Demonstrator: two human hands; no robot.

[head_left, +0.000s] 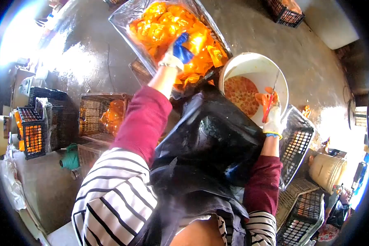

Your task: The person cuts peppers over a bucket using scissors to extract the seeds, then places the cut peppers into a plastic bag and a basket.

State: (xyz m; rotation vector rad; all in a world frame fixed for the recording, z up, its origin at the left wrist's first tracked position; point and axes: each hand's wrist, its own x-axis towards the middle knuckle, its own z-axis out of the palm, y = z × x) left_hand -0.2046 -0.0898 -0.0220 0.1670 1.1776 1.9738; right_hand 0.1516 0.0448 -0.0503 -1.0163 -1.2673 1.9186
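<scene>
My left hand (181, 51), in a blue glove with a light cuff, reaches into a plastic-lined crate (129, 30). Its fingers are apart against the shiny orange peppers (164, 26); no pepper is clearly gripped. My right hand (272, 117), in a white and orange glove, is closed round a thin-bladed tool with a red handle (267, 107). The blade points up, over the right side of a white bucket (229, 67). Inside the bucket lie many small reddish-orange pieces (242, 94). Part of the tool is hidden by the fingers.
A black apron (205, 135) covers my lap below the bucket. To the left stands a crate (90, 112) with orange contents, and farther out black crates (32, 133). Another black crate (297, 141) leans at the right, near a cream bucket (327, 170).
</scene>
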